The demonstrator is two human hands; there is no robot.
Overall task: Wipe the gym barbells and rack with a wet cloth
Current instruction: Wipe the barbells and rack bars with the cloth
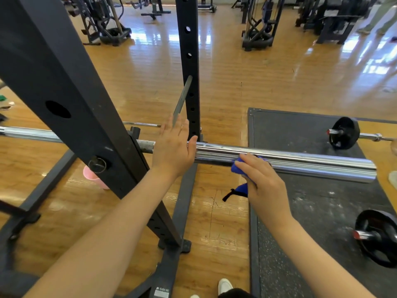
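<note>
Pressing against barbell sleeve (300,163): cloth (239,166), right hand (264,181).

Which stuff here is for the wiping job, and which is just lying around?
For the job:
blue cloth, pinched in the right hand
chrome bar, touched by the left hand
black rack

Just lying about:
pink bucket
weight plates on the mat
far machines

Both bare forearms reaching forward; left hand (173,147) flat, fingers straight and together; right hand (261,179) curled, gripping.
</note>
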